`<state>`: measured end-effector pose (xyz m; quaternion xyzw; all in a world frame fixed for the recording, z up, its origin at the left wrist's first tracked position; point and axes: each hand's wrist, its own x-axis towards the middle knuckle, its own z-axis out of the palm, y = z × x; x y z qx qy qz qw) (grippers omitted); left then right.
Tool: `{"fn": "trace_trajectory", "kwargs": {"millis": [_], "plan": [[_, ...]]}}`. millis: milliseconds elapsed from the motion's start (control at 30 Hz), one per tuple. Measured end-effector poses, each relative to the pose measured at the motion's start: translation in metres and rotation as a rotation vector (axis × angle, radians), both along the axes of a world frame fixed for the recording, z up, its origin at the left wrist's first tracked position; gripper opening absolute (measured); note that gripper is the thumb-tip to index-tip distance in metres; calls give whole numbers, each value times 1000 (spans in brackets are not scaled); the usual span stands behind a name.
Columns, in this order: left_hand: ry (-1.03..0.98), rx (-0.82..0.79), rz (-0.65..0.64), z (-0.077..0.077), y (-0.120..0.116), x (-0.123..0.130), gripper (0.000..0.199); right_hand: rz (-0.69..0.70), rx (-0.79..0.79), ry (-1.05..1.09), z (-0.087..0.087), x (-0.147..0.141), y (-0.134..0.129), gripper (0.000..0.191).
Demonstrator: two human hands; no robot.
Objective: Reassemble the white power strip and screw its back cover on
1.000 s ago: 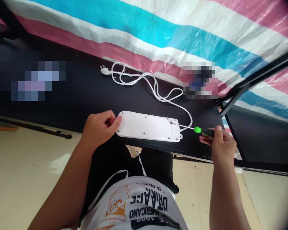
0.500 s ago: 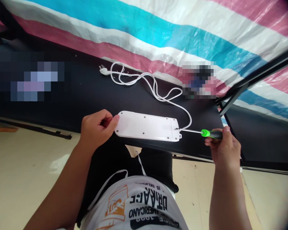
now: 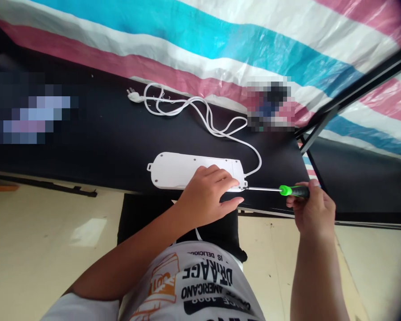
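Observation:
A white power strip lies with its screwed back facing up near the front edge of the black table. My left hand reaches over its right part. The thumb and fingers there are apart, with the fingertips close to the strip's right end. My right hand grips the dark handle of a green-and-black screwdriver. Its shaft points left, and the tip is at the strip's lower right corner, beside my left fingertips. Whether the tip holds a screw is too small to tell.
The strip's white cord loops behind it and ends in a plug. Blurred items lie at the table's left and at the back right. A striped plastic sheet hangs behind, and a black metal frame stands at the right.
My left hand has left the strip's left end and moved right to its right end. The screwdriver tip has shifted down slightly to the strip's lower right corner. The view has shifted a little.

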<state>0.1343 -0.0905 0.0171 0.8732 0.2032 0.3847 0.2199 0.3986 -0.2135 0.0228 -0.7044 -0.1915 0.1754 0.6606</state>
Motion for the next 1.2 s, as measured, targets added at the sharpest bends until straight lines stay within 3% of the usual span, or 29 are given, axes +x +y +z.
{"fn": "trace_trajectory", "kwargs": {"millis": [200, 433, 967, 1200], "plan": [[-85, -96, -64, 3, -1, 11, 10, 8, 14, 6, 3, -1, -4, 43], [-119, -114, -27, 6, 1, 6, 9, -15, 23, -3, -2, 1, -3, 44], [-53, 34, 10, 1, 1, -1, 14, 1, 20, -53, 1, -9, -2, 39], [-89, 71, 63, -2, 7, -1, 13, -20, 15, -74, -10, -7, 3, 38]]}}
